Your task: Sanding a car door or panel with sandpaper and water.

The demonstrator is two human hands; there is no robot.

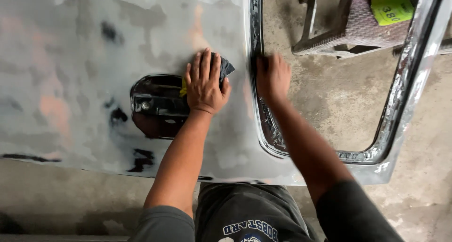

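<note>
A grey, sanded car door panel (84,44) lies flat in front of me, patched with pink and black spots. My left hand (205,83) presses flat on a dark sanding pad (226,66) with a yellow edge, just right of the dark handle recess (155,107). My right hand (272,76) grips the inner edge of the door's window frame (263,119), fingers curled over it.
The window frame's far bar (405,82) runs diagonally at right, with concrete floor (339,100) showing through the opening. A woven stool (353,25) with a yellow-green sheet (391,6) on it stands at the top right. My knees and dark shorts are at the bottom.
</note>
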